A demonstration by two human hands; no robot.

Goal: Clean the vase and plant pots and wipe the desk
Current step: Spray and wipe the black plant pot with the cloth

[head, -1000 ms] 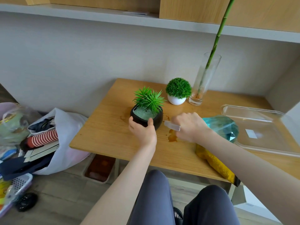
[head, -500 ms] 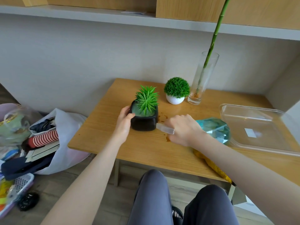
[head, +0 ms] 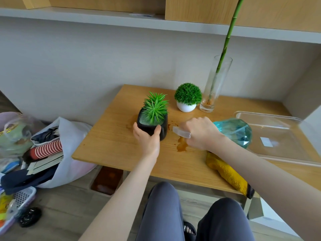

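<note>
Black pot [head: 164, 129] gripped by left hand [head: 147, 138], right hand [head: 199, 133] hiding held spray bottle's [head: 234, 130] neck

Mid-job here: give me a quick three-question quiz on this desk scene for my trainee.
1. True or false: the left hand grips the black pot.
2. What does the right hand hold? A) yellow cloth B) teal spray bottle C) glass vase
3. Fill in: a brown ____ lies on the desk below the bottle's nozzle.

Key: 1 true; 2 B; 3 spill.
</note>
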